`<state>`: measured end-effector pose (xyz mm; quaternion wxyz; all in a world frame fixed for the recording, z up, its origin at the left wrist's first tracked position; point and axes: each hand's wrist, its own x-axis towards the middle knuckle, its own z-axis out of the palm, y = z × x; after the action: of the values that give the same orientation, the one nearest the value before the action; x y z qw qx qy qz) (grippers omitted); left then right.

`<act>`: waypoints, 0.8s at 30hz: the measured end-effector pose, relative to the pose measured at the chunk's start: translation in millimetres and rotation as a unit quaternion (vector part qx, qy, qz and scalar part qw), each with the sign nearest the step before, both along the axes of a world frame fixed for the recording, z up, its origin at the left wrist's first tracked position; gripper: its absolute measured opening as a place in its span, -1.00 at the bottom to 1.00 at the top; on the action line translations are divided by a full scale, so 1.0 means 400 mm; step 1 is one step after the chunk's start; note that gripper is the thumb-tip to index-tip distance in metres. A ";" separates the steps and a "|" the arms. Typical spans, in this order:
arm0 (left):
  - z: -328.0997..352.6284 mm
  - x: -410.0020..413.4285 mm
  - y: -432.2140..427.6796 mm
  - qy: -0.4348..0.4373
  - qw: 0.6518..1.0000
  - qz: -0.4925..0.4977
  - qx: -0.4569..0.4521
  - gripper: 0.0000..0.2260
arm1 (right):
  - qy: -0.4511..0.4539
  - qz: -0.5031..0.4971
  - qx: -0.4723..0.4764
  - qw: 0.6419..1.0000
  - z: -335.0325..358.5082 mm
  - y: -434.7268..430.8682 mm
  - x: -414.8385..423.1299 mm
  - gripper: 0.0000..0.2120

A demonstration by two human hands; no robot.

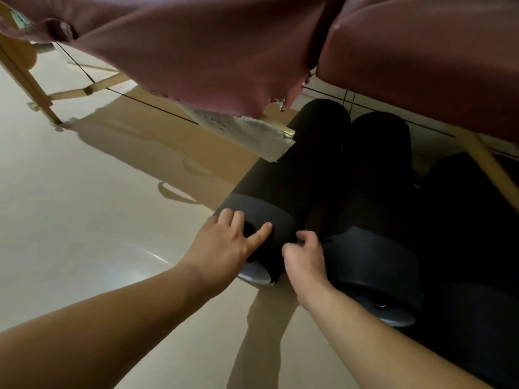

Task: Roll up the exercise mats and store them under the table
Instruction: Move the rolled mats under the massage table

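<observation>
Left hand (224, 248): spread wide, fingers fairly straight, resting on the near end of a black rolled mat (280, 178); one finger reaches across the dark hole at the roll's centre.
Right hand (306, 259): narrow, fingers curled over the right rim of the same roll end, thumb on the end face, pinching the rim.
Rolled mat: lies on the floor (84, 220), running away from both hands, its far end under the table (421, 66).
Second rolled mat (373, 262): just right of the right hand, touching the first roll along its side.
Third rolled mat (463, 220): further right of the right hand, in deep shadow; its outline is hard to tell.
Table: maroon padded top, above and beyond both hands; a wooden leg (488, 167) slants down on the right.
Loose maroon cover (210, 66): hangs above the left hand, with torn white lining (252, 136) at its lower edge, over the first roll.
</observation>
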<state>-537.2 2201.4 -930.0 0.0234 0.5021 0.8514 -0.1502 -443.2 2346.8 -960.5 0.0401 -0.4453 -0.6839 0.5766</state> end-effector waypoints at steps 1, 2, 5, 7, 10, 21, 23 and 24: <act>-0.008 0.023 0.011 0.004 1.000 -0.025 0.009 -0.17 | 0.012 -0.021 0.022 0.999 0.009 0.015 -0.011 -0.47; -0.023 0.040 0.021 0.007 0.998 -0.051 0.021 -0.20 | 0.014 -0.022 0.031 0.999 0.015 0.027 -0.021 -0.48; -0.076 0.036 0.009 -0.031 0.987 -0.098 0.121 -0.30 | -0.033 0.012 0.012 0.999 0.019 0.058 -0.036 -0.36; -0.085 0.008 -0.026 -0.131 0.958 -0.064 0.246 -0.42 | -0.052 0.008 0.009 0.999 0.006 0.077 -0.035 -0.34; -0.070 -0.015 -0.054 -0.285 0.907 0.123 0.284 -0.32 | -0.090 0.032 0.085 0.992 -0.004 0.080 -0.028 -0.33; -0.159 0.050 0.024 -0.372 0.808 0.384 0.247 0.08 | -0.151 0.190 0.265 0.933 -0.009 0.089 -0.028 -0.22; -0.151 0.057 0.035 -0.366 0.818 0.394 0.205 0.09 | -0.204 0.203 0.296 0.911 0.002 0.073 -0.037 -0.23; -0.148 0.058 0.036 -0.366 0.819 0.394 0.199 0.09 | -0.213 0.204 0.315 0.902 0.011 0.064 -0.042 -0.24</act>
<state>-514.0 2215.8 -989.0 0.2904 0.1349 0.9165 0.2398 -459.9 2372.5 -956.3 -0.0873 -0.3722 -0.8980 0.2177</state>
